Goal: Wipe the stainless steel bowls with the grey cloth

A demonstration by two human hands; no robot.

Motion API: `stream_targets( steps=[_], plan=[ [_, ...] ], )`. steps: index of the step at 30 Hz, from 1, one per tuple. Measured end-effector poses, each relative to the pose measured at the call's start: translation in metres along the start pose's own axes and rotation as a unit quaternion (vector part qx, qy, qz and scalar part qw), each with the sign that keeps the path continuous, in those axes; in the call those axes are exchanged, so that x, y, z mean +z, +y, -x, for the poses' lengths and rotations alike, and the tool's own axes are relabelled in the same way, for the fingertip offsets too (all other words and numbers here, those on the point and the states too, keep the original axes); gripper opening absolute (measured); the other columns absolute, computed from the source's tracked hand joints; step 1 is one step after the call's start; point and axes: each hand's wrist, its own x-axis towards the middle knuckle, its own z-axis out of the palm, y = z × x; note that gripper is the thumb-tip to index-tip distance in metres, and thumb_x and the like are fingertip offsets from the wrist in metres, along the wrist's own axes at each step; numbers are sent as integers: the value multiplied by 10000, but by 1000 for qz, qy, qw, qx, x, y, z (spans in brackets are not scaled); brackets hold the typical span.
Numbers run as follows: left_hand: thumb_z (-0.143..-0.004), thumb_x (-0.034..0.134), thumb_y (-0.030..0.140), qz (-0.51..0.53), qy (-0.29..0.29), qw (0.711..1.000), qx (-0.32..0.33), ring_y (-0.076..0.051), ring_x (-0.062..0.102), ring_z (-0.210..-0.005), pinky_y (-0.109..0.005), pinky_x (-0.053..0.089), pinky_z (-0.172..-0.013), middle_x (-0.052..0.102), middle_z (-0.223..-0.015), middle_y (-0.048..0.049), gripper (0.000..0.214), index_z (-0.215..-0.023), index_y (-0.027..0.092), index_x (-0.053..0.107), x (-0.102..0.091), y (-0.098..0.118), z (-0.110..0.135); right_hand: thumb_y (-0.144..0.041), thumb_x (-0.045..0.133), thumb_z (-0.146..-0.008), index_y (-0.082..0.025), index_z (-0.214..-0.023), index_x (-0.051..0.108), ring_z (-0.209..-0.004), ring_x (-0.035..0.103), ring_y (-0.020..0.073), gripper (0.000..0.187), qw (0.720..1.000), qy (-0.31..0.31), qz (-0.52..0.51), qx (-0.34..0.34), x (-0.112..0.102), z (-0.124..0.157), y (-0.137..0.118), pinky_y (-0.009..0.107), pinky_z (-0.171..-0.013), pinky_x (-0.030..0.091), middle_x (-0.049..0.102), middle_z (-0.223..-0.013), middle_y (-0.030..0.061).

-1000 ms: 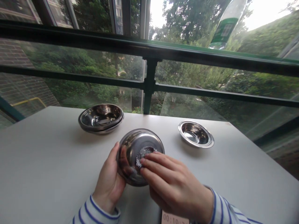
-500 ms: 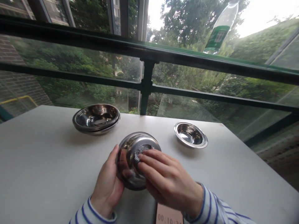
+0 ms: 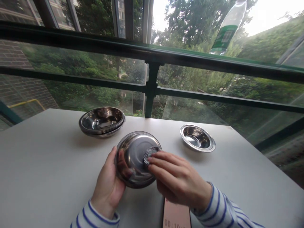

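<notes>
My left hand (image 3: 108,185) grips the left edge of a steel bowl (image 3: 134,155), tilted up off the white table (image 3: 47,164) with its underside toward me. My right hand (image 3: 177,180) presses a small black-and-white checked cloth (image 3: 149,153) against the bowl's right side, fingers closed over the cloth. Both wrists wear white sleeves with blue stripes.
A stack of steel bowls (image 3: 102,121) sits at the back left of the table. A single smaller steel bowl (image 3: 197,138) stands at the back right. A phone showing a timer (image 3: 176,215) lies by the near edge. A dark railing (image 3: 152,53) and a bottle (image 3: 226,28) are behind.
My right hand has slid the cloth rightward across the bowl, from its middle to the right side. The bowl has tipped slightly in my left hand.
</notes>
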Motion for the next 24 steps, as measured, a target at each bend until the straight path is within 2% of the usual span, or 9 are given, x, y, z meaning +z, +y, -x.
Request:
stream_targets(
  steps=[3,7,12,16,21,24],
  plan=[
    [-846,527,250,0,7,1000,7,-87,558,-455,-164,422,-349,665,-661,-6,186,-912,131,653,-1,0,-1,-93,463,-806,-44,-1054,592,-1076,552,241,284,1000,-4,-2,14,1,2,2,360,-922,495,645,-1096,131],
    [-856,506,243,-8,-25,999,-23,-94,575,-473,-159,428,-361,670,-656,-35,201,-871,109,654,0,-4,3,-121,474,-804,-54,-1044,593,-1077,554,244,276,1000,5,-16,-7,4,1,-2,365,-945,483,648,-1102,120],
    [-862,489,231,-32,-43,998,-19,-127,625,-530,-232,534,-493,696,-707,-55,202,-870,110,650,2,-7,8,-118,466,-828,-88,-1098,557,-1110,536,239,287,998,2,-6,62,4,0,0,388,-935,488,630,-1134,130],
    [-863,486,233,-32,-54,998,-30,-144,646,-568,-269,564,-579,700,-703,-64,206,-834,106,645,3,-9,11,-138,461,-824,-87,-1073,566,-1097,549,238,274,1000,-3,-19,12,1,-3,-1,379,-925,495,647,-1105,128],
    [-864,487,228,-40,-56,997,-24,-152,655,-592,-284,568,-607,701,-705,-65,205,-839,107,651,4,-12,11,-143,463,-832,-94,-1094,561,-1115,536,243,284,998,-10,-11,56,1,-3,-4,394,-932,488,632,-1137,126],
    [-854,509,217,-23,-55,998,-38,-121,633,-553,-261,565,-613,686,-666,-39,182,-784,116,644,3,-13,11,-131,475,-812,-82,-1040,588,-1083,558,230,259,1000,-6,-22,9,2,-5,-7,363,-952,478,650,-1108,110]
  ],
)
